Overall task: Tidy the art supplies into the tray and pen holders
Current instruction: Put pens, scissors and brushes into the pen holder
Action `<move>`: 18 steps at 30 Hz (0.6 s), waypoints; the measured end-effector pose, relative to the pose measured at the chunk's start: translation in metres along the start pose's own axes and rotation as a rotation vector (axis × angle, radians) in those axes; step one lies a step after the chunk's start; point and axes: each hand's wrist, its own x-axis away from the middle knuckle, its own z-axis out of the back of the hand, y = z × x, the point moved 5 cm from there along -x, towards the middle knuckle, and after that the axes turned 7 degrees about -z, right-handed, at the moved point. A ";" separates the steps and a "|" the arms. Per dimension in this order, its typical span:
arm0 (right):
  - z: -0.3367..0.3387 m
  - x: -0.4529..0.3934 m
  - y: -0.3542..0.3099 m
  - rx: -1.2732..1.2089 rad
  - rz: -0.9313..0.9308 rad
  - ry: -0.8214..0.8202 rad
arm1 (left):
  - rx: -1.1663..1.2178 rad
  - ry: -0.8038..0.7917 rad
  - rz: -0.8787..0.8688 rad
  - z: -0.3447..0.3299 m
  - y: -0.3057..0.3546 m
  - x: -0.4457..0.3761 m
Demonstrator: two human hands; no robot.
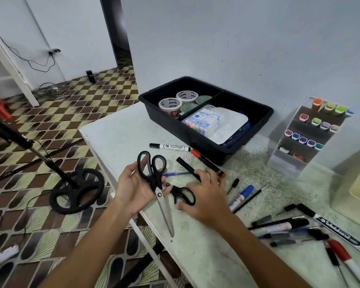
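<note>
My left hand [133, 190] holds a large pair of black-handled scissors [154, 179] near the pivot, blades pointing down toward me. My right hand [206, 196] lies over a second, smaller pair of black scissors [184, 195] on the table, fingers curled around its handle. A black two-part tray [256, 113] stands beyond, holding tape rolls [170, 104] and a packet of colour pens [214, 121]. A tiered clear pen holder [287, 161] with coloured markers stands at the right. Loose markers and pens lie about the table.
A whiteboard marker [169, 146], a red-capped marker [208, 163] and a blue marker [242, 196] lie between the hands and the tray. Several pens [289, 227] are heaped at right. The table's left edge [104, 154] drops to a tiled floor with a stand base [77, 190].
</note>
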 end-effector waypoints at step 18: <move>0.023 -0.005 0.038 -0.848 -0.343 -0.211 | -0.030 -0.048 0.018 -0.014 -0.007 -0.014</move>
